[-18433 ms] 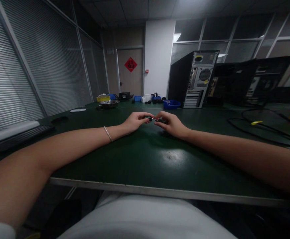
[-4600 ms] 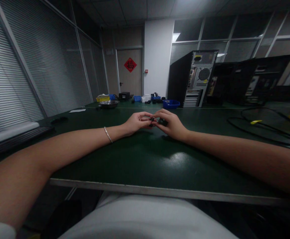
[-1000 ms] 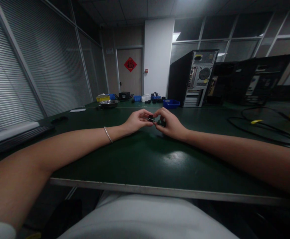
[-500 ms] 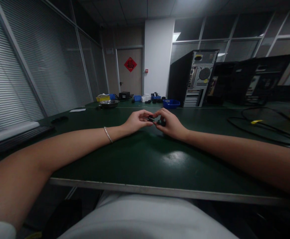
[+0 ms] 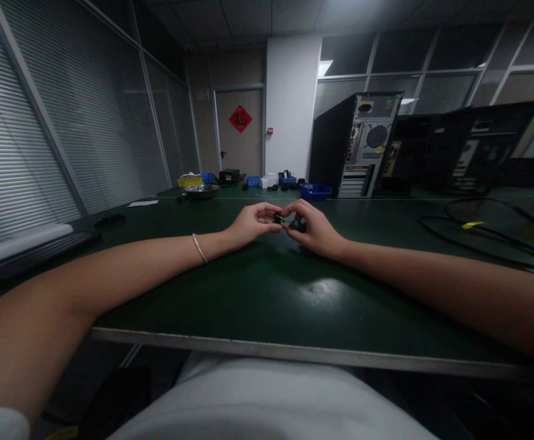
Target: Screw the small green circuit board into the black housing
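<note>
My left hand (image 5: pixel 251 224) is closed, pinching a small black part (image 5: pixel 278 217) between thumb and fingers; its exact kind is too small to tell. Opposite it, my right hand (image 5: pixel 315 229) is curled around the dark handle of a small screwdriver (image 5: pixel 298 226). The screwdriver's thin metal shaft points left and meets the black part. Both hands are close together, fingertips nearly touching, just above the dark green table (image 5: pixel 248 293).
A blue bin (image 5: pixel 315 192), a metal bowl (image 5: pixel 201 191) and a yellow bin (image 5: pixel 189 181) stand at the back. A computer tower (image 5: pixel 372 146) rises behind on the right. Black cables (image 5: pixel 496 229) lie at right, a keyboard (image 5: pixel 42 253) at left.
Both hands stay in almost the same place with the same hold. Any turning of the screwdriver is too small to make out.
</note>
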Available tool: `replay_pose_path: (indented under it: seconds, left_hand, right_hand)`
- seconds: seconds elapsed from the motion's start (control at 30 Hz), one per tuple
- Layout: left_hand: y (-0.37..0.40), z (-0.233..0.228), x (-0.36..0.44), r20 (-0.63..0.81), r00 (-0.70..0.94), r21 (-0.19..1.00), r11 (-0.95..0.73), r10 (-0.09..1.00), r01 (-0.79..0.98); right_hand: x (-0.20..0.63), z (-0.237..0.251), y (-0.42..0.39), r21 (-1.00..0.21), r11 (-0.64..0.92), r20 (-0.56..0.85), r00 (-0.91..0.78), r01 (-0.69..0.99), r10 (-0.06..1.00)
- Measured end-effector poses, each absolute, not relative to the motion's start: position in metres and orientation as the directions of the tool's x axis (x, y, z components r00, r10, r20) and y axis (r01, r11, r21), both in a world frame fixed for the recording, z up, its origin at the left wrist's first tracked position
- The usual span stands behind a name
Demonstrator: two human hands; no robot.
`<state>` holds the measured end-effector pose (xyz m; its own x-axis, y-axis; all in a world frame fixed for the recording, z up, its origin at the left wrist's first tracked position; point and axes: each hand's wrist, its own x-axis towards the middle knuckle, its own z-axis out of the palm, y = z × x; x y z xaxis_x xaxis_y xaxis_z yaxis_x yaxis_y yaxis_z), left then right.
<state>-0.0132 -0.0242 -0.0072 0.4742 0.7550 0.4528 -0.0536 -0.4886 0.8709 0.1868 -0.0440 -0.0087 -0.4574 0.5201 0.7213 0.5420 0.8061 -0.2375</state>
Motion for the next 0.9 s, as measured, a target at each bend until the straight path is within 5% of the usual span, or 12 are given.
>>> replay_pose_path:
  seconds: [0.9]
  left_hand:
    - [-0.0195,-0.0098,-0.0129,0.469,0.438,0.873,-0.478,0.767,-0.099]
  right_hand:
    - [0.1882,-0.0059,-0.0434,-0.227,0.83,0.773,-0.424,0.51,0.472]
